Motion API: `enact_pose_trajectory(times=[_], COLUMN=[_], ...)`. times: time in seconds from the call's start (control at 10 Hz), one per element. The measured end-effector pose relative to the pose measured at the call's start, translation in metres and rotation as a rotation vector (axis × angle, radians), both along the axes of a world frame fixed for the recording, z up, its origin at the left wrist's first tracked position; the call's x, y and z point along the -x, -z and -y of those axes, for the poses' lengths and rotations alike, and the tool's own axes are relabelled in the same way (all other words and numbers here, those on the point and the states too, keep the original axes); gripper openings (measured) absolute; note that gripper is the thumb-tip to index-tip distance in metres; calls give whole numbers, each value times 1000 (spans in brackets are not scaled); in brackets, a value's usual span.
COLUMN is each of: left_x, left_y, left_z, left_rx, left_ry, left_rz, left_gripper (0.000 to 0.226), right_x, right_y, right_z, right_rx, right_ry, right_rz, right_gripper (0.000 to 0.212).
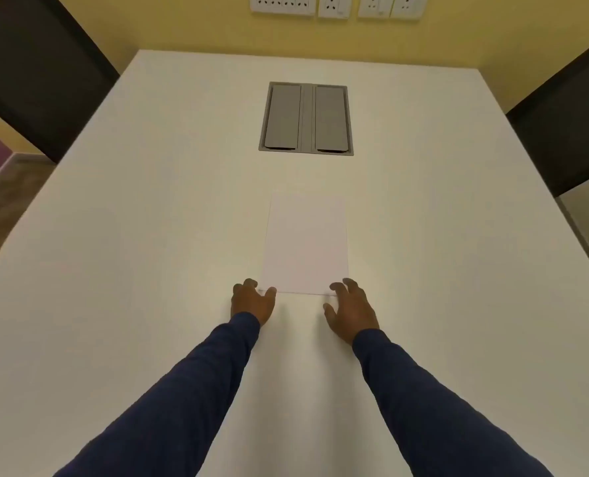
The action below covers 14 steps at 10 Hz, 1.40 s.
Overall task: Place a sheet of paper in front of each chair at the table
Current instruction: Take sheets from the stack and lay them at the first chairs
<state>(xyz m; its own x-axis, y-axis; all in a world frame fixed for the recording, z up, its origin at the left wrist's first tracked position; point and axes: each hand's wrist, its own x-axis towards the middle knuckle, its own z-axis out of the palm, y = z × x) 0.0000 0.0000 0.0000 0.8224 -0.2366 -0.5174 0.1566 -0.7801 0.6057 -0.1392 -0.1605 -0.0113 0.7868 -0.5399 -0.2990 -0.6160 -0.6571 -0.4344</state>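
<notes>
**While loose fingers touch its near corners, the sheet lies flat**

Loosely curled fingers of the left hand rest at the near left corner of the white rectangular paper sheet. The right hand's fingers spread relaxed at its near right corner; neither hand grips it. The sheet lies on the white tabletop, midway between the side edges, nearer than the grey recessed cable hatch.

Loads of bare table to reach across either side of the paper, the grey hatch beyond it sits flush, and dark chairs only crowd the far corners.
</notes>
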Motion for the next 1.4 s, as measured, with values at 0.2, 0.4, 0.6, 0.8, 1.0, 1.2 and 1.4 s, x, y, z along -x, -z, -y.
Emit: enact_pose_trajectory(times=[0.2,0.4,0.6,0.8,1.0,1.2,1.4], left_x=[-15,-33,-47,-48,-47,-50,-48], left_y=[1,3,9,11,7,1,5], left_z=[29,44,43,43,44,46,43], left_rx=[21,1,200,300,205,83,19], left_ry=[-179,-268,-498,-569,-344,-257,-245], left_rz=[-109,-186,-348,-341,-115,35,79], left_gripper=[60,50,42,31,27,27,30], right_x=[-9,-10,-9,-7,-6,-5,-2], right_y=[15,22,26,29,32,32,33], right_z=[7,11,13,12,13,13,13], right_rx=[52,89,105,129,136,128,131], right_ry=[-49,-56,-49,-51,-58,-60,-31], right_rz=[-111,-94,-63,-52,-53,-43,-52], right_gripper=[51,52,52,52,52,53,59])
